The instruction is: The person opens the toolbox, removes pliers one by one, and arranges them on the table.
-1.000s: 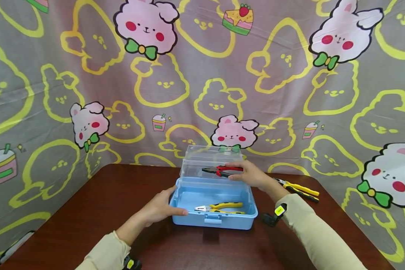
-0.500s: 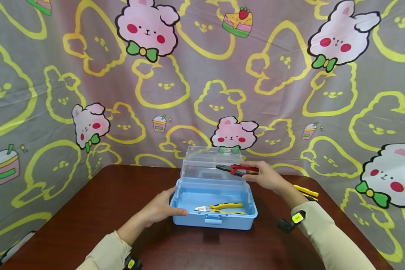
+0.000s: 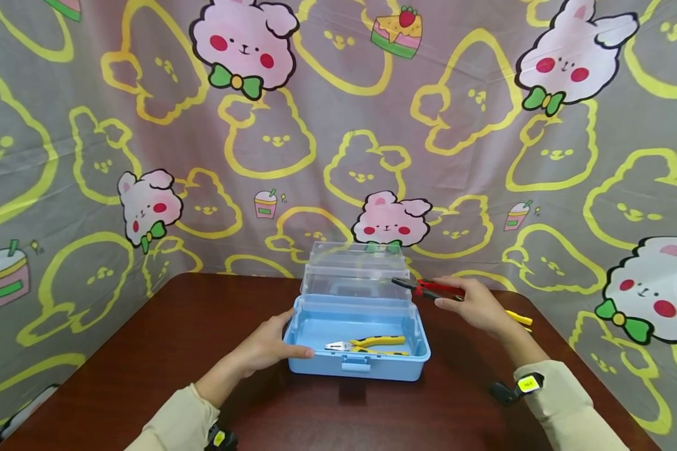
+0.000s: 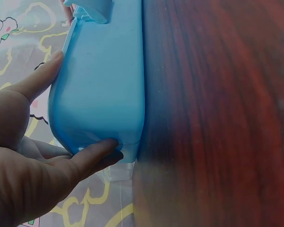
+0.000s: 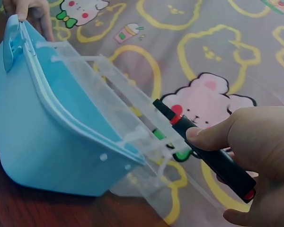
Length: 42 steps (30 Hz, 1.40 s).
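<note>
A light-blue toolbox (image 3: 356,369) with its clear lid (image 3: 356,279) raised stands on the table. My left hand (image 3: 265,344) holds its left front corner; in the left wrist view, the thumb lies on the rim and the fingers rest against the side wall. Yellow-and-black pliers (image 3: 379,342) with silver jaws lie inside the box. To the right of the lid, my right hand (image 3: 479,305) grips red-and-black pliers (image 3: 437,289) by the handles in the air, their dark nose pointing left. In the right wrist view, the thumb presses on a black handle (image 5: 213,163).
Another yellow-handled tool (image 3: 519,317) lies on the table at the right, partly hidden behind the right forearm. The dark brown wooden table (image 3: 163,338) is backed by a patterned cloth (image 3: 338,156) with rabbit drawings.
My right hand has moved to the right with the red-and-black pliers, from in front of the clear lid to beside it. The left hand and the toolbox have stayed in place.
</note>
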Each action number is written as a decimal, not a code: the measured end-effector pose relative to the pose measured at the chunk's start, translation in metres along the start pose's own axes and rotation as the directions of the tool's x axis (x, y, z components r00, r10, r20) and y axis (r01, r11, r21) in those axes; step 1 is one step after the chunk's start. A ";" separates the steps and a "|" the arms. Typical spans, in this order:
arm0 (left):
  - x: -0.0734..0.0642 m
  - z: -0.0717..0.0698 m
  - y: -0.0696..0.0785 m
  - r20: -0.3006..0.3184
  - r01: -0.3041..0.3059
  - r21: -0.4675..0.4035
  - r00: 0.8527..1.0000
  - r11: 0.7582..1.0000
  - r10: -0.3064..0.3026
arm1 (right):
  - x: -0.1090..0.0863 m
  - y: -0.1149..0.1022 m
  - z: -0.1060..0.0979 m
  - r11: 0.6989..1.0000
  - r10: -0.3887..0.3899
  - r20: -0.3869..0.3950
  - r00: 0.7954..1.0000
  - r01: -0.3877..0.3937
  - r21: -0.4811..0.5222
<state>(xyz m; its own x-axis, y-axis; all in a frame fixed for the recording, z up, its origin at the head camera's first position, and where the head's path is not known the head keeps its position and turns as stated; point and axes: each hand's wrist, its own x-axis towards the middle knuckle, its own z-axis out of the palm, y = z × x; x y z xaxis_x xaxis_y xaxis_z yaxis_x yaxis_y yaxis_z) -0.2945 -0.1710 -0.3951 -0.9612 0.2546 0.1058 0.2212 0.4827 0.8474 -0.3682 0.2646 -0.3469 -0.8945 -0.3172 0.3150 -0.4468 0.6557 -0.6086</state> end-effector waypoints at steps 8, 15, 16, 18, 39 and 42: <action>0.004 0.000 0.004 0.016 -0.018 -0.009 1.000 1.000 0.019 | -0.022 0.022 -0.017 0.996 0.068 -0.095 0.993 -0.062 0.066; 0.003 0.000 0.005 0.010 -0.001 -0.011 1.000 1.000 0.001 | -0.032 0.041 -0.021 0.994 0.112 -0.111 0.987 -0.110 0.024; 0.003 0.000 0.005 0.007 0.004 -0.010 1.000 1.000 -0.003 | -0.034 0.043 -0.021 0.993 0.121 -0.112 0.986 -0.120 0.014; 0.003 0.000 0.005 0.004 0.010 -0.008 1.000 1.000 -0.010 | -0.036 0.048 -0.021 0.990 0.140 -0.106 0.984 -0.140 0.002; 0.000 -0.001 0.004 0.008 0.010 -0.006 1.000 1.000 -0.010 | -0.066 0.110 -0.020 0.968 0.249 -0.002 0.968 -0.249 0.028; -0.001 -0.002 0.003 0.009 0.014 -0.005 1.000 1.000 -0.014 | -0.067 0.119 -0.018 0.961 0.275 0.016 0.961 -0.275 0.008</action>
<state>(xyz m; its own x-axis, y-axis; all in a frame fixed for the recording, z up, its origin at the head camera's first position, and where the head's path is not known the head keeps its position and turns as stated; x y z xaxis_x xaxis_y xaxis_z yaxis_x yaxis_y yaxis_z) -0.2933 -0.1710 -0.3915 -0.9626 0.2557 0.0893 0.2070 0.4817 0.8516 -0.3615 0.3762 -0.4274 -0.9830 -0.1359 0.1235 -0.1836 0.7120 -0.6778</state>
